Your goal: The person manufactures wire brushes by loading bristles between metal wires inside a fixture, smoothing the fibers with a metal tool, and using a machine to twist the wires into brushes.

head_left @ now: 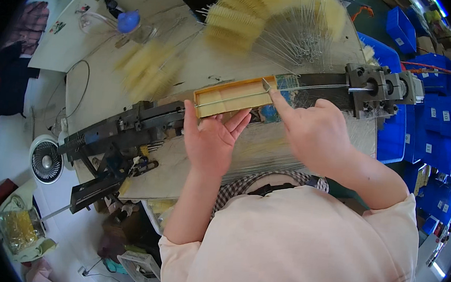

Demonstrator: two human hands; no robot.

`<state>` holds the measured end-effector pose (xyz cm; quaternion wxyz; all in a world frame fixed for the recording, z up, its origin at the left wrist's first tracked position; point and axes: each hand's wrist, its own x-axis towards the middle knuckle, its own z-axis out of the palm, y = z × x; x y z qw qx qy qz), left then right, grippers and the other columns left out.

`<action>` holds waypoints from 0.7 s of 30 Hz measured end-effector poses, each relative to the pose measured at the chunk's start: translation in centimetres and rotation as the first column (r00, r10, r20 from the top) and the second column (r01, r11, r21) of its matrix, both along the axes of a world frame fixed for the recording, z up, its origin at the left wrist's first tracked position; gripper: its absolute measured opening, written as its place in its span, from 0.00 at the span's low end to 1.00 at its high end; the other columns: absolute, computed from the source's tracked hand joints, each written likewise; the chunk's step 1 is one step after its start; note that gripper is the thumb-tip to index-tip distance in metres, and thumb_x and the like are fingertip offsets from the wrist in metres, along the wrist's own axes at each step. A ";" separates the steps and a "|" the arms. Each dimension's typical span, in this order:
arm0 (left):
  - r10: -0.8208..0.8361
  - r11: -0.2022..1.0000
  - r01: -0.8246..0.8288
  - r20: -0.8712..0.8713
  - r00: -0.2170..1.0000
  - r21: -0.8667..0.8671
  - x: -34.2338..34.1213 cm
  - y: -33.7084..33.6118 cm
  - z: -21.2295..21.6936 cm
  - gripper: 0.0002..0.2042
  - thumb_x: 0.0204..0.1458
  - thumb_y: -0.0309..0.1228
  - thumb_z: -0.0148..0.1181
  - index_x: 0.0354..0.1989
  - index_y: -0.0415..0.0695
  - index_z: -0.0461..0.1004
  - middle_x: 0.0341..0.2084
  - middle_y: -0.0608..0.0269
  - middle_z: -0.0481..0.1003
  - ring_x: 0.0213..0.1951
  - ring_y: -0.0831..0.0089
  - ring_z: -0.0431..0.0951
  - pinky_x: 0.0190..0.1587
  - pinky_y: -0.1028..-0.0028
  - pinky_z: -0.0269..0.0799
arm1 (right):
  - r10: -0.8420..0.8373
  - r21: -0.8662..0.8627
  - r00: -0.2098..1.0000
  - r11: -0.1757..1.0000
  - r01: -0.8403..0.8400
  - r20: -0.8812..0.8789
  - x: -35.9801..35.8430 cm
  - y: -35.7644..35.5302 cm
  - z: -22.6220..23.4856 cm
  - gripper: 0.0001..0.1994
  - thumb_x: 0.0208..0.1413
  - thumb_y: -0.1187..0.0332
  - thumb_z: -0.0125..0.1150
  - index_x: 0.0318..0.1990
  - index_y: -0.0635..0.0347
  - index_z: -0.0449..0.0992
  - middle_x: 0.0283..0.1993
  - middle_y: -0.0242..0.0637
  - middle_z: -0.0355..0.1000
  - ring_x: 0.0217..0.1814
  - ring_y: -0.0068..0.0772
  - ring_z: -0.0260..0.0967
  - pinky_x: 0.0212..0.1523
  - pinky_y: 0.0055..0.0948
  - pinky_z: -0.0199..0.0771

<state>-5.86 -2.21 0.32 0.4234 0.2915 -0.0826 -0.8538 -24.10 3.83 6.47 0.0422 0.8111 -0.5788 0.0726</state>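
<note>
A shallow yellow-brown tray (226,97) lies across the bench, and a thin twisted metal wire (309,86) runs lengthwise over it toward a clamp block. My left hand (210,142) is palm up at the tray's near left edge. Its thumb rises by the tray's left end, and its other fingers spread along the near side. Over the right end reaches my right hand (316,129), index finger stretched to a small shiny metal piece (266,85) by the wire. The other right fingers are curled, and the thumb is hidden.
Dark metal clamp blocks (370,91) stand at right, a dark rail fixture (126,122) at left. Yellow bristle brushes with wire stems (240,23) fan out at the back; more brushes (149,71) lie left. A white fan (46,160) and blue bins (390,130) flank the bench.
</note>
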 end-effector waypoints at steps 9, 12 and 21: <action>-0.064 0.997 0.070 0.141 0.988 -0.040 0.1 -0.3 0.2 0.31 0.53 0.59 0.39 0.54 0.44 0.60 0.47 0.64 0.64 0.48 0.64 0.68 0.47 0.69 0.58 | -0.027 0.080 0.999 0.996 0.025 0.021 0.3 -0.1 -0.2 0.25 0.41 0.73 0.57 0.52 0.67 0.67 0.13 0.28 0.58 0.14 0.28 0.57 0.22 0.28 0.56; -0.103 0.992 0.115 0.185 0.977 -0.057 0.3 -0.4 0.0 0.33 0.52 0.60 0.38 0.55 0.44 0.59 0.49 0.64 0.64 0.51 0.63 0.66 0.45 0.71 0.56 | -0.025 0.068 0.999 0.997 0.024 0.023 0.1 0.2 -0.4 0.26 0.41 0.74 0.57 0.53 0.68 0.66 0.13 0.28 0.58 0.14 0.29 0.57 0.22 0.28 0.56; -0.227 0.938 0.322 0.473 0.851 -0.131 0.3 0.2 -2.1 0.30 0.54 0.58 0.37 0.57 0.49 0.57 0.55 0.68 0.62 0.53 0.73 0.66 0.44 0.73 0.52 | -0.266 0.051 0.930 0.964 0.262 0.254 -0.1 1.0 1.6 0.24 0.47 0.71 0.56 0.54 0.64 0.64 0.17 0.31 0.67 0.16 0.32 0.63 0.24 0.30 0.63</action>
